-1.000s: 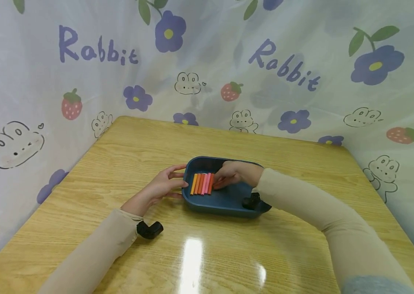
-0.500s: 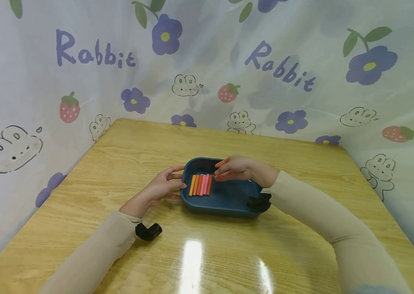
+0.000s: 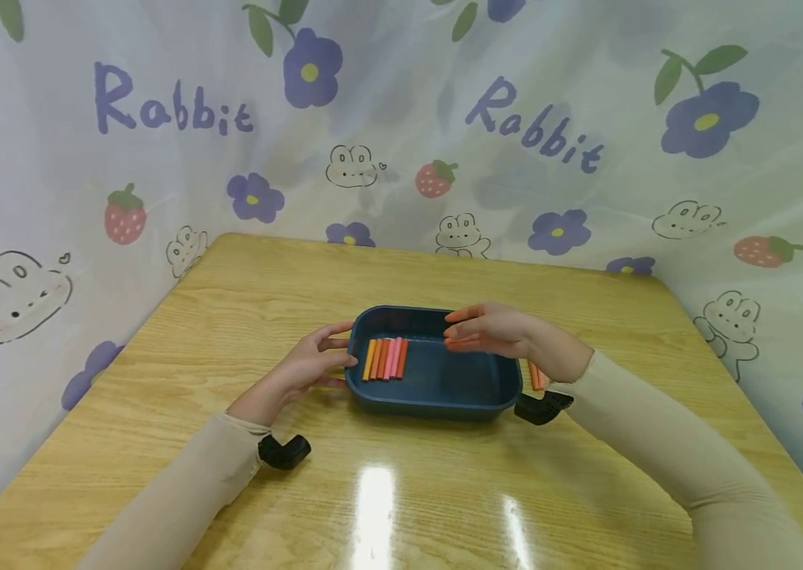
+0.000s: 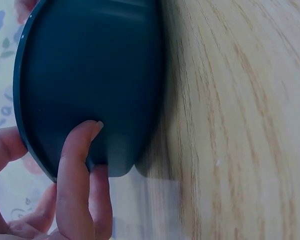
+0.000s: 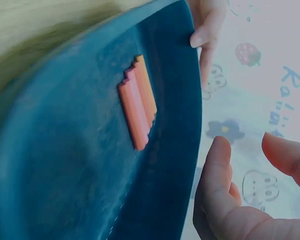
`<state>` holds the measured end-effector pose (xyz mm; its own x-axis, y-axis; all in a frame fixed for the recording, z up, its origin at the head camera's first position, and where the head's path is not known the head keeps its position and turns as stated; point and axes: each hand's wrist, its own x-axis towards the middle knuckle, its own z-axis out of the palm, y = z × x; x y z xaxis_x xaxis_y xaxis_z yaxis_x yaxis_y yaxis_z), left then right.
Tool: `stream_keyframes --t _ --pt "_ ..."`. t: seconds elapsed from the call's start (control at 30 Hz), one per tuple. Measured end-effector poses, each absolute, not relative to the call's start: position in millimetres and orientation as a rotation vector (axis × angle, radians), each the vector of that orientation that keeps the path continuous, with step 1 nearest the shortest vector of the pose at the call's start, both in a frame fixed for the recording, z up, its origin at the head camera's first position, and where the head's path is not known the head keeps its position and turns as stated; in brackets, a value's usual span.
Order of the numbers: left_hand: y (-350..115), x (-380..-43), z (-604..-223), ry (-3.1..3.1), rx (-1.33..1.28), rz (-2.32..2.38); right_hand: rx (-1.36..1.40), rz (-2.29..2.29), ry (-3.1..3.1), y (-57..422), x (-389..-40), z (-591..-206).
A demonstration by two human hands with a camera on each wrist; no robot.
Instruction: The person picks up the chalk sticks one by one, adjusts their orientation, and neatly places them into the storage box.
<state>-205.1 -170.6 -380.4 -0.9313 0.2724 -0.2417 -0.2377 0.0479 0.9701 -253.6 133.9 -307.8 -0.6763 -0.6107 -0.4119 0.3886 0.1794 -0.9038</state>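
A dark blue tray (image 3: pixel 444 400) with rounded corners stands on the table. Inside, at its left end, several short crayon-like sticks (image 3: pixel 385 359) in yellow, orange, pink and red lie side by side; the right wrist view shows the same row of sticks (image 5: pixel 137 104). My left hand (image 3: pixel 312 360) holds the tray's left end, fingers against the outer wall (image 4: pixel 90 65) and thumb at the rim. My right hand (image 3: pixel 494 328) hovers over the tray's right back part, holding nothing, its thumb and fingers apart.
More orange-red sticks (image 3: pixel 536 376) lie on the table just right of the tray, partly hidden by my right wrist. The wooden table (image 3: pixel 266 293) meets a printed cloth (image 3: pixel 373 95) at the back and sides. A black wrist camera (image 3: pixel 544 408) sits near the tray's right corner.
My right hand has risen off the row of sticks and moved right, its fingers parting. Sticks beside the tray have come into sight. My left hand stays on the tray.
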Motion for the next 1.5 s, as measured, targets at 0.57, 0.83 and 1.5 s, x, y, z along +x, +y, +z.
stream_keyframes --t 0.57,0.83,1.5 --pt "-170.7 -205.4 -379.9 1.967 0.029 1.946 -0.12 -1.767 1.797 206.0 -237.9 -325.9" --pt "-170.2 -205.5 -381.0 1.967 0.028 1.947 -0.009 -1.804 1.979 233.9 -234.6 -350.4" --pt "-169.5 -202.7 -378.3 1.973 0.035 1.941 0.111 -1.576 2.312 254.6 -238.7 -394.6"
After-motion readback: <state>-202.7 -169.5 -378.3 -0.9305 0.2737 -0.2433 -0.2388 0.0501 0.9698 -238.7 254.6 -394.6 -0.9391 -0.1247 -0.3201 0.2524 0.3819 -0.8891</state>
